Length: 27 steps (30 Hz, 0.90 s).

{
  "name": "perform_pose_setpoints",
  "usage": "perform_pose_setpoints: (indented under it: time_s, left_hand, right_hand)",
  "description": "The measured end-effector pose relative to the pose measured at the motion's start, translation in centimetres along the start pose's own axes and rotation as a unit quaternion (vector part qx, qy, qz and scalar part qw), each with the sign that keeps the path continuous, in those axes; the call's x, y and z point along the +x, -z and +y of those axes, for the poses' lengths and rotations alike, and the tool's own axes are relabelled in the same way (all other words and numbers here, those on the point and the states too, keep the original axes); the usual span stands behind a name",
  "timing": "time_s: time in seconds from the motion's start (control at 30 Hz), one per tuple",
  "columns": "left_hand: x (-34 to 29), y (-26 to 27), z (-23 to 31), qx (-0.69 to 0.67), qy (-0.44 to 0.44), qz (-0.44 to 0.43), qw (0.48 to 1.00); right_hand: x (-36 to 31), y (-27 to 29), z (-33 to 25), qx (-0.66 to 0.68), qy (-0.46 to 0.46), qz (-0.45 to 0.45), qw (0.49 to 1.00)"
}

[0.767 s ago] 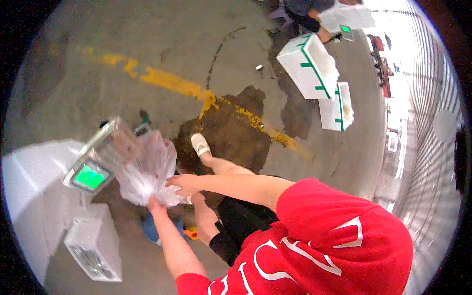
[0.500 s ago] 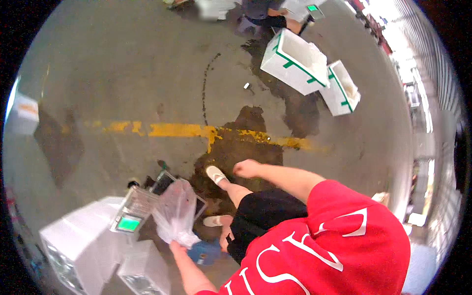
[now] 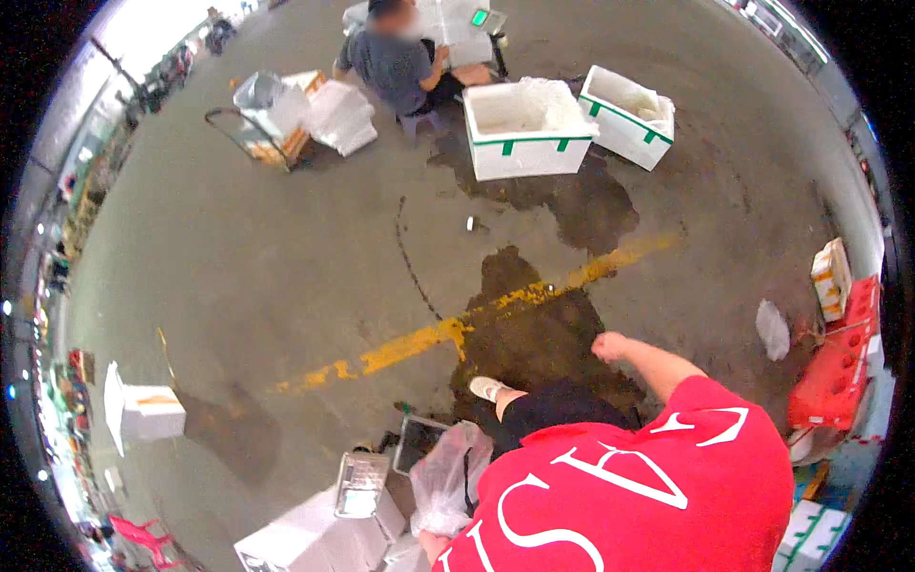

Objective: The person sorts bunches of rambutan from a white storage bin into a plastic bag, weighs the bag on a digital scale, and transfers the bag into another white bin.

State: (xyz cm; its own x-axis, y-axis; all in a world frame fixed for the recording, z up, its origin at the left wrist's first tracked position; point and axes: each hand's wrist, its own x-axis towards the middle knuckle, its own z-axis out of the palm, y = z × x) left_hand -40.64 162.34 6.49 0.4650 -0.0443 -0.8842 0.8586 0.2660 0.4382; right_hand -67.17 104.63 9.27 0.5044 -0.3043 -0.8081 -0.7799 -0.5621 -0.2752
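Observation:
My left hand (image 3: 434, 544), partly hidden by my red shirt, is closed on the gathered end of a translucent plastic bag (image 3: 448, 481). The bag looks filled, but its contents cannot be made out. It hangs beside a scale's display head (image 3: 361, 484) and overlaps the scale's metal-edged platform (image 3: 419, 445). Out in front of me, my right hand (image 3: 608, 346) is curled into a loose fist over the wet floor, with nothing seen in it.
White foam boxes (image 3: 310, 534) stand at lower left. Ahead are two open foam boxes (image 3: 529, 157) with green tape, near a seated person (image 3: 391, 67). A loaded hand cart (image 3: 276, 119) is further left. A red barrier (image 3: 839, 367) stands at right; dark wet patches (image 3: 534, 334) cover the floor.
My view has tilted up and turned, bringing the seated person and cart into sight. The bag now sits lower in view, still in my left hand. My right arm remains stretched forward.

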Motion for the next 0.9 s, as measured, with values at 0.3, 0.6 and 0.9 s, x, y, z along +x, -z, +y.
perform_pose_setpoints:
  time_s: [0.3, 0.6, 0.9]
  left_hand:
    - [-2.0, -7.3, 3.0, 0.088, -0.017, -0.053, 0.995]
    - [3.0, -31.9, 5.3, 0.151, 0.001, -0.12, 0.981]
    - [7.8, -54.3, 11.0, 0.151, 0.0, -0.136, 0.979]
  right_hand:
    - [-7.9, -4.7, 6.1, 0.204, -0.106, -0.037, 0.973]
    - [-3.1, 0.0, 18.2, 0.251, -0.136, 0.091, 0.954]
    - [-0.5, 14.8, 22.0, 0.323, -0.238, 0.022, 0.915]
